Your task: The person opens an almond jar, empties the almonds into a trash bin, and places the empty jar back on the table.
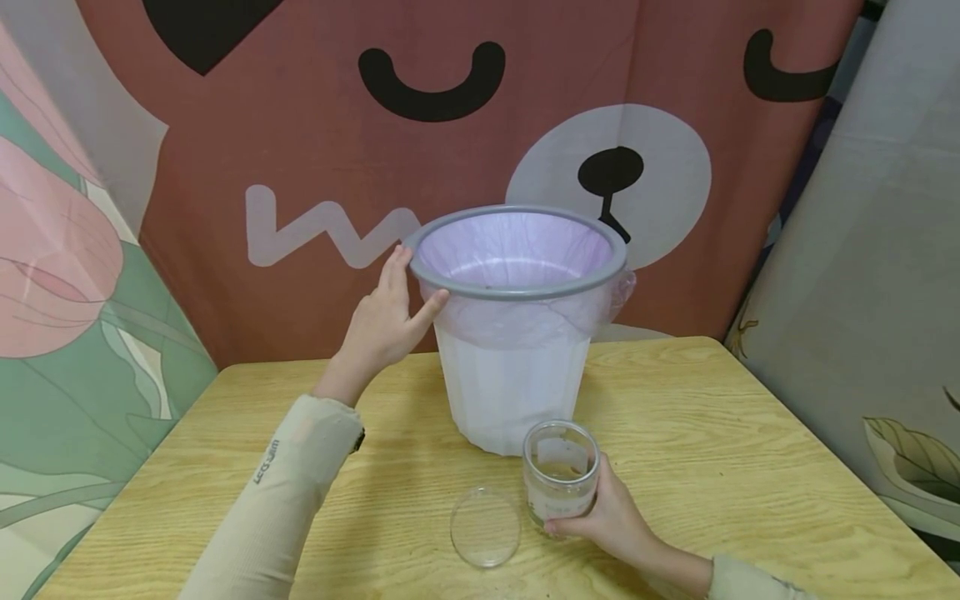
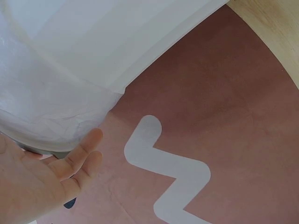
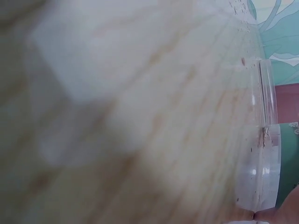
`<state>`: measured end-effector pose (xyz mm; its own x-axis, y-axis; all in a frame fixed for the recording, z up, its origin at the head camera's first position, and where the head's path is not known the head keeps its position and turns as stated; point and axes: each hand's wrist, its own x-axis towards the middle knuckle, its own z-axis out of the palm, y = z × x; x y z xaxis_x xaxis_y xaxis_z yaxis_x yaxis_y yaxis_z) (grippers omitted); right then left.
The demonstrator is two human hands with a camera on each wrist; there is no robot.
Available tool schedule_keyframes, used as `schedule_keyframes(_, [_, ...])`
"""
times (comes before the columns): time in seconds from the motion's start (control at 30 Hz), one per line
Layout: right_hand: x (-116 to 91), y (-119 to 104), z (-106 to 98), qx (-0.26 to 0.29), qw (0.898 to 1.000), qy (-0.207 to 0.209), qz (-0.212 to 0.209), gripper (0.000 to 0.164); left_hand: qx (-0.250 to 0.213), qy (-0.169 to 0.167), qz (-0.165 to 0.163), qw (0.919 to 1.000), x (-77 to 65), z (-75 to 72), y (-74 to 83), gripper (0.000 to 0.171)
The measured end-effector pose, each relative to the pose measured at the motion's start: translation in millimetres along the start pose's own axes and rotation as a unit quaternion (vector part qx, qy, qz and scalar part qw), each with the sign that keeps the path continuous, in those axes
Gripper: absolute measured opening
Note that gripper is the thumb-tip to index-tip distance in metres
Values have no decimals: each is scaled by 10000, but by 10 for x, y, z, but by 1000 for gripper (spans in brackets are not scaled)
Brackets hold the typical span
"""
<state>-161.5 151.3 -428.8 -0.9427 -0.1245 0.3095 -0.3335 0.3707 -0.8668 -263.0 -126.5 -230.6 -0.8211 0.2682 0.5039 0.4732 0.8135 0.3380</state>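
A white trash bin [image 1: 510, 392] with a grey rim [image 1: 519, 293] stands upright, lined with a translucent purple bag [image 1: 517, 321]. At the bin's left side, my left hand [image 1: 382, 325] touches the rim with its fingers and thumb extended. The left wrist view has that hand [image 2: 28, 186] beside the bagged edge of the bin. In front of the bin, my right hand [image 1: 618, 517] grips a clear jar [image 1: 557, 500] with an open top and a pale label. Part of the jar [image 3: 257, 177] appears at the right of the right wrist view. A clear round lid [image 1: 485, 529] lies on the table left of the jar.
The wood-grain table [image 1: 712, 433] ends at the back against a reddish-brown cloth [image 1: 315, 133] with a printed animal face. Patterned drapes hang on the left [image 1: 60, 275] and right [image 1: 862, 317]. Some bag film [image 1: 624, 292] bulges out at the bin's right.
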Motion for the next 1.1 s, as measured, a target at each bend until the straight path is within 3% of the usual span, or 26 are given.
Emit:
schedule_keyframes(0.57, [7, 42, -20, 270, 9993, -206, -176, 102, 153, 62, 41, 9999, 19, -18, 5, 87])
schedule_keyframes(0.87, [-1, 8, -37, 108, 9997, -183, -139, 96, 355, -18, -21, 9994, 5, -42, 36, 87])
schedule_keyframes(1.1, [-10, 30, -38, 144, 9995, -238, -150, 103, 391, -23, -27, 9992, -29, -32, 15, 87])
